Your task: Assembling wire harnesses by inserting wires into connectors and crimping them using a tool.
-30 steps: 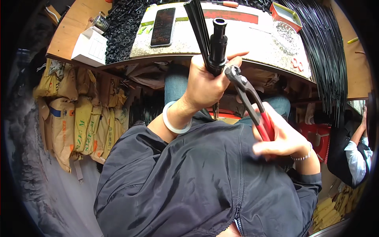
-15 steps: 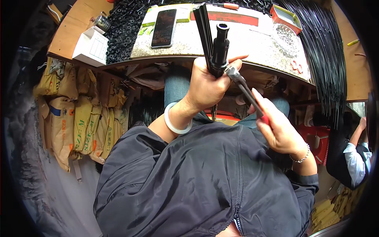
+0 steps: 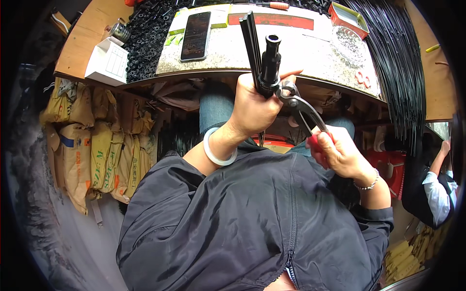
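My left hand (image 3: 255,109) is closed around a black stepped tube (image 3: 270,65) with an open round end, held nearly upright. A bundle of thin black rods (image 3: 251,46) stands along the tube's left side in the same grip. In my right hand (image 3: 343,154) are end-cutting pincers (image 3: 302,109) with red grips. Their head is at the tube's lower right, next to my left fingers. What lies between the jaws is too small to make out. The pincers' handles are spread somewhat apart.
On the bench top (image 3: 228,51) lie a phone (image 3: 196,36), a red strip (image 3: 276,21) and a glass dish (image 3: 348,46). Black small parts (image 3: 143,46) are heaped left; long black rods (image 3: 393,72) overhang right. Sacks (image 3: 77,160) stand below. Another person's arm (image 3: 439,165) shows far right.
The pincers have rolled in my right hand, so their pivot and both handles now show, spread wider. My left hand still holds the tube and rods in nearly the same place.
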